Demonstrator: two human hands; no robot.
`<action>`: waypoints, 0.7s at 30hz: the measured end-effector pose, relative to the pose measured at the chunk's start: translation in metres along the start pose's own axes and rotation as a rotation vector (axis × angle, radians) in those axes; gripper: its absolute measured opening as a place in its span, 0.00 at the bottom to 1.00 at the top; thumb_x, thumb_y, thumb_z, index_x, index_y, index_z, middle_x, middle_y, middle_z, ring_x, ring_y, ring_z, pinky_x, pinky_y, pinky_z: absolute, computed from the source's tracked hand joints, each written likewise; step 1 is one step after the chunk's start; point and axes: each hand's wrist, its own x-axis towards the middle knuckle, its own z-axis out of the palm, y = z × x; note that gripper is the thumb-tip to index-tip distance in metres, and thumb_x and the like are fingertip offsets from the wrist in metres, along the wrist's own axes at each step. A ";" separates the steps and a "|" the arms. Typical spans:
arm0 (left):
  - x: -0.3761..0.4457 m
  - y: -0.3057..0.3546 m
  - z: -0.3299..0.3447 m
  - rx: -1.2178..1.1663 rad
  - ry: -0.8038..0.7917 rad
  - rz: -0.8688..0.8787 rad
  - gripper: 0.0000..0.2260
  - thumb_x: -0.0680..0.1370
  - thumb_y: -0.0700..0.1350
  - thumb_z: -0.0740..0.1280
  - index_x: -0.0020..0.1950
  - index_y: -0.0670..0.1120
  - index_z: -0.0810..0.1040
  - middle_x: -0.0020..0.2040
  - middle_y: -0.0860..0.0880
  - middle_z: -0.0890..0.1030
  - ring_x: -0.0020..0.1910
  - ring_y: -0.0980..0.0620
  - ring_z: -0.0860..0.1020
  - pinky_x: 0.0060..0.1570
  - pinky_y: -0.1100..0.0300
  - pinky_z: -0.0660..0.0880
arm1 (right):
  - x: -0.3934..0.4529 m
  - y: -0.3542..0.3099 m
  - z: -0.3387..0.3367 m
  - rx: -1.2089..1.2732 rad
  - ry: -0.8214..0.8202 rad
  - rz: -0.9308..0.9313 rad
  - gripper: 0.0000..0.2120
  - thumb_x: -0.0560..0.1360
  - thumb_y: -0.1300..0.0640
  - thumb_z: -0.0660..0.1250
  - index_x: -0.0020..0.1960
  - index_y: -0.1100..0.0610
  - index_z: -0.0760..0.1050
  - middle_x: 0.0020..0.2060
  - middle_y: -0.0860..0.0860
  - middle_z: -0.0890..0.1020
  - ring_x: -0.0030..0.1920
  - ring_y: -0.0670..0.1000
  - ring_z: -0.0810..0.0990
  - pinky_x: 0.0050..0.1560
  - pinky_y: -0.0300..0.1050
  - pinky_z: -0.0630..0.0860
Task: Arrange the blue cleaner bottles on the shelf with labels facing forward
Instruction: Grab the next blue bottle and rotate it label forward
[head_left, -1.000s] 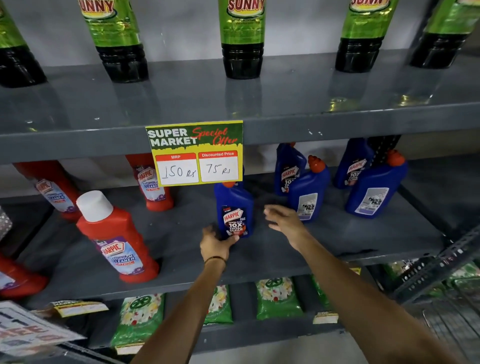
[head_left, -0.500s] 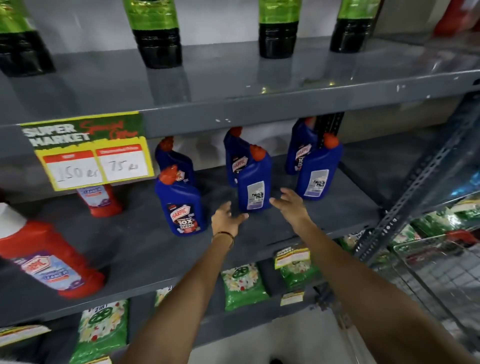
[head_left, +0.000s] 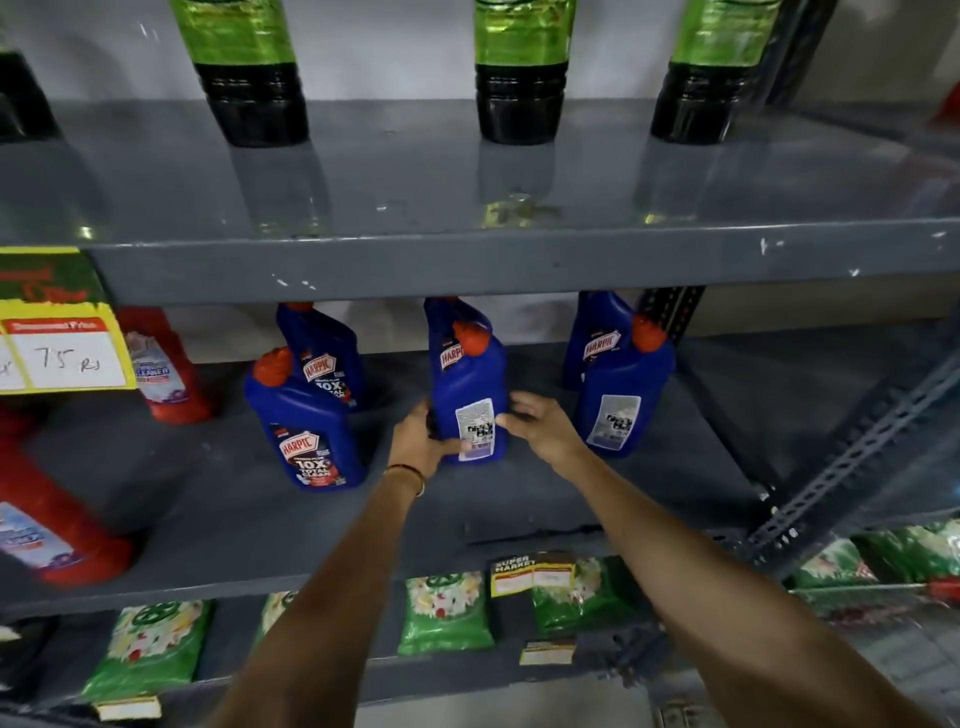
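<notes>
A person's left hand (head_left: 420, 435) wraps the lower left side of a blue Harpic cleaner bottle (head_left: 470, 400) on a grey metal shelf (head_left: 519, 499), thumb across its base; the right hand (head_left: 540, 422) presses spread fingers against the bottle's right side, so both hands grasp it; the bottle stands upright at the middle of the shelf with its white back label, not the front, turned outward; a second blue bottle (head_left: 440, 325) stands just behind it; to the left, a front bottle (head_left: 306, 431) shows its Harpic label forward, another (head_left: 324, 358) behind it; to the right, a bottle (head_left: 621, 395) shows its back label, with one (head_left: 597, 338) behind; red cleaner bottles (head_left: 166, 364) stand further left beside a yellow price sign (head_left: 62, 338); green bottles (head_left: 519, 67) line the shelf above, green pouches (head_left: 447, 613) the shelf below.
</notes>
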 end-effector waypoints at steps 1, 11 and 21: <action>-0.004 0.001 0.000 -0.018 0.026 0.017 0.27 0.61 0.34 0.78 0.57 0.41 0.73 0.56 0.39 0.81 0.52 0.44 0.80 0.55 0.48 0.78 | 0.000 -0.005 -0.002 0.030 -0.008 -0.019 0.18 0.73 0.66 0.65 0.63 0.66 0.71 0.61 0.65 0.77 0.54 0.55 0.78 0.50 0.35 0.77; -0.046 0.041 0.020 0.304 0.357 0.214 0.19 0.66 0.46 0.74 0.47 0.39 0.69 0.45 0.42 0.77 0.41 0.41 0.76 0.36 0.56 0.68 | -0.004 -0.033 0.024 0.214 -0.111 -0.040 0.35 0.64 0.53 0.76 0.66 0.54 0.65 0.58 0.51 0.79 0.58 0.48 0.78 0.61 0.48 0.76; -0.020 0.030 -0.032 -0.292 -0.429 -0.128 0.26 0.72 0.34 0.69 0.67 0.41 0.66 0.61 0.45 0.75 0.58 0.49 0.75 0.59 0.58 0.75 | -0.004 -0.039 -0.008 0.458 -0.375 -0.038 0.22 0.60 0.55 0.76 0.53 0.53 0.77 0.48 0.50 0.83 0.52 0.51 0.81 0.57 0.48 0.77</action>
